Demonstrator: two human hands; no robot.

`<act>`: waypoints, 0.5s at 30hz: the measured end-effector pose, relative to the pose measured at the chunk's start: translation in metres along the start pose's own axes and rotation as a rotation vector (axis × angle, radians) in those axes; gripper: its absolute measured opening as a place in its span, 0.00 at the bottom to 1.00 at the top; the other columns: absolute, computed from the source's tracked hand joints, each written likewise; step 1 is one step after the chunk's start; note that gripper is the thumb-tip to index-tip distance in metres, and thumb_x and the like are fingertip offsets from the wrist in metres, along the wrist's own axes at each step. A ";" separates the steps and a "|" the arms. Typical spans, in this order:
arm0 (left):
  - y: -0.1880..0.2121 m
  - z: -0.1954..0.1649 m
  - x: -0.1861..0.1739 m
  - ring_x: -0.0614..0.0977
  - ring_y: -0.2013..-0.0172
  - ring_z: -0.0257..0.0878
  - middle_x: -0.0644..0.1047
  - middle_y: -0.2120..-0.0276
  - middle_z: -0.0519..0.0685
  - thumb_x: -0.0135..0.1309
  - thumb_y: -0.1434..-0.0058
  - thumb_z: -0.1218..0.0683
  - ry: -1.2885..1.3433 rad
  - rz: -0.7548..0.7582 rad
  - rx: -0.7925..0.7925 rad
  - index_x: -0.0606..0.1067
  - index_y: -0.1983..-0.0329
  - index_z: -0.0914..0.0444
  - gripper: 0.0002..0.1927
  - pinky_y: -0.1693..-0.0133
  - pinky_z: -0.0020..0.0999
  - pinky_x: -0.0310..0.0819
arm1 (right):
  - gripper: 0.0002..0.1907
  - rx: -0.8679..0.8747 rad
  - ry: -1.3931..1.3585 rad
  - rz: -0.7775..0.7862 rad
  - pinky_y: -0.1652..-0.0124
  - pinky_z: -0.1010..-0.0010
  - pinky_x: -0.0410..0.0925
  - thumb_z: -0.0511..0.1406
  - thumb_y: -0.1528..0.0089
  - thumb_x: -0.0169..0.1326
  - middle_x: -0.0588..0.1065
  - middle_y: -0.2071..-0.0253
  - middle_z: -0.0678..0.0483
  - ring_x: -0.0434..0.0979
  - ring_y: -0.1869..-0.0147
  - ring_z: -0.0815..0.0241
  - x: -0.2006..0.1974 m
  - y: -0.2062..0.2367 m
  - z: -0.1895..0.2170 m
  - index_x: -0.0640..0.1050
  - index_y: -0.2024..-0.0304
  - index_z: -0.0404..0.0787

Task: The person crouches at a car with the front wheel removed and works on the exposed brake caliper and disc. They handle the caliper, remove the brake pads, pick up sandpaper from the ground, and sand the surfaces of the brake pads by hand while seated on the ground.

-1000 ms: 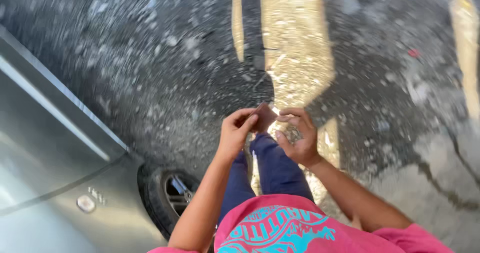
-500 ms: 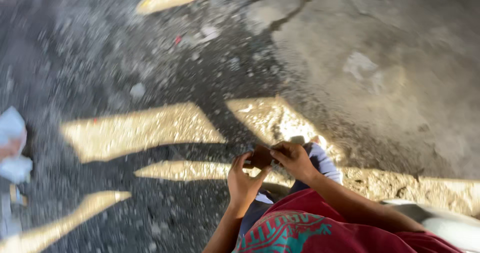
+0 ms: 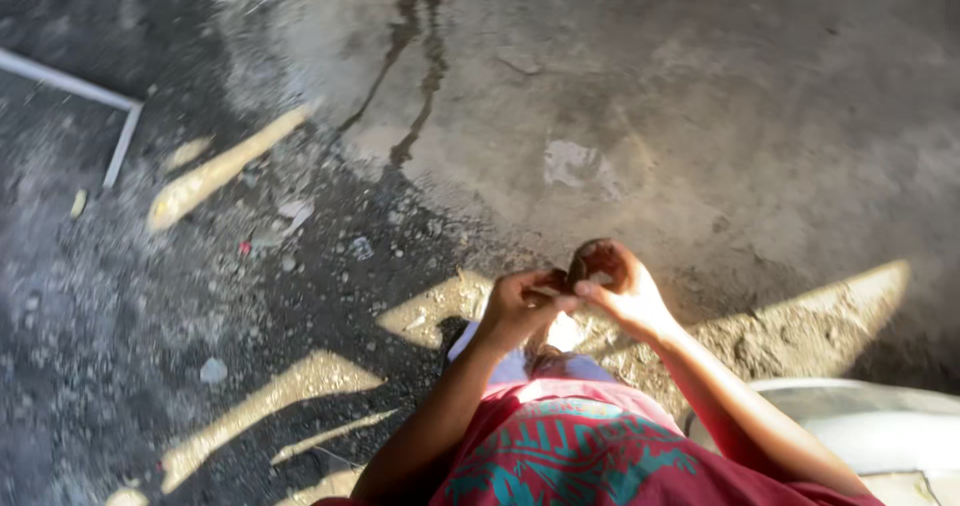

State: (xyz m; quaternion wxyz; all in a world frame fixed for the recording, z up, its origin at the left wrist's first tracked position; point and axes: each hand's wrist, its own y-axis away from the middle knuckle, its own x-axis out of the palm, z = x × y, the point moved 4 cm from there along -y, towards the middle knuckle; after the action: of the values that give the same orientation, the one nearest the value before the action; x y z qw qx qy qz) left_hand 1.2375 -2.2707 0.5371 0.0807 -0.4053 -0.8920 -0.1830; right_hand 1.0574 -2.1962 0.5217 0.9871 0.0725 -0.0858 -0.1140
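Two hands meet over the cracked grey concrete floor (image 3: 760, 116), in front of the red shirt with teal print (image 3: 575, 456). Going left to right, the left hand (image 3: 515, 306) pinches its fingers (image 3: 548, 288) at the edge of a small, dark brown rounded object (image 3: 592, 262), which the right hand (image 3: 625, 291) cups with fingers curled around it. Its make is too blurred to tell. A loosened pinch could likely drop it onto the gritty, littered ground, where it would be hard to spot.
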 end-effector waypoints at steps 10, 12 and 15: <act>-0.214 -0.047 0.060 0.85 0.64 0.35 0.84 0.60 0.48 0.58 0.37 0.50 0.032 0.388 -0.336 0.79 0.43 0.63 0.21 0.62 0.28 0.80 | 0.25 0.101 -0.157 -0.669 0.63 0.71 0.74 0.33 0.39 0.59 0.78 0.50 0.55 0.79 0.52 0.65 -0.116 -0.049 0.030 0.70 0.40 0.38; -0.249 -0.055 0.092 0.85 0.63 0.35 0.83 0.58 0.49 0.58 0.37 0.49 0.003 0.491 -0.353 0.78 0.43 0.65 0.22 0.60 0.29 0.80 | 0.25 0.015 -0.223 -0.739 0.64 0.71 0.73 0.31 0.40 0.57 0.78 0.49 0.55 0.78 0.53 0.65 -0.149 -0.038 0.039 0.70 0.39 0.37; -0.304 -0.050 0.151 0.86 0.62 0.37 0.83 0.57 0.49 0.58 0.37 0.49 -0.083 0.609 -0.346 0.76 0.43 0.65 0.23 0.59 0.30 0.80 | 0.24 -0.133 -0.391 -0.842 0.62 0.71 0.73 0.30 0.36 0.56 0.77 0.51 0.50 0.77 0.56 0.62 -0.203 -0.013 0.041 0.71 0.37 0.34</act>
State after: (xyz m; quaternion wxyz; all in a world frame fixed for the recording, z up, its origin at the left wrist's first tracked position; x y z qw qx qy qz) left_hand 0.9094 -2.3695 0.5473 0.0253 -0.6676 -0.6884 -0.2824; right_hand 0.8527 -2.1652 0.5288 0.8228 0.0149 -0.2260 -0.5213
